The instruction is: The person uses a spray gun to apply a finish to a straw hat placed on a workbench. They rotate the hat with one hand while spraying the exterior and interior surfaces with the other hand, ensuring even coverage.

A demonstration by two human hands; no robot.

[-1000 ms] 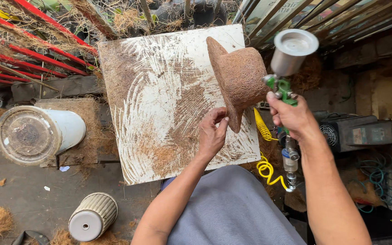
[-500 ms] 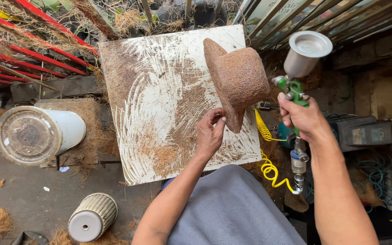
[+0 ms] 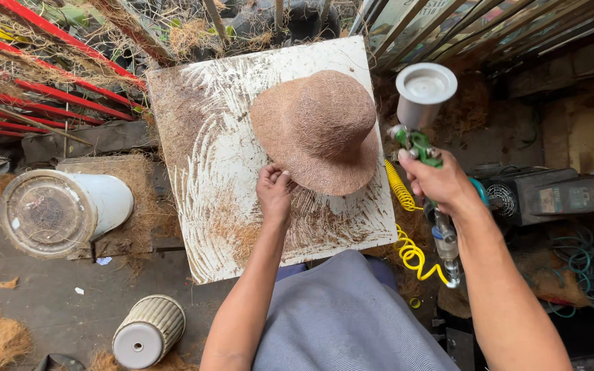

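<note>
Both forearms are bare from the elbow down, with no sleeves reaching into view. The left hand (image 3: 274,192) and the right hand (image 3: 441,182) are uncovered too: no gloves, no rings, no watch or band at either wrist. Below the arms, the person's lap is covered in a grey-blue garment (image 3: 345,316) of finely ribbed or thin-striped cloth, smooth and loosely draped.

Left hand (image 3: 274,194) pinching; right hand (image 3: 437,183) fisted, arms forward.
</note>
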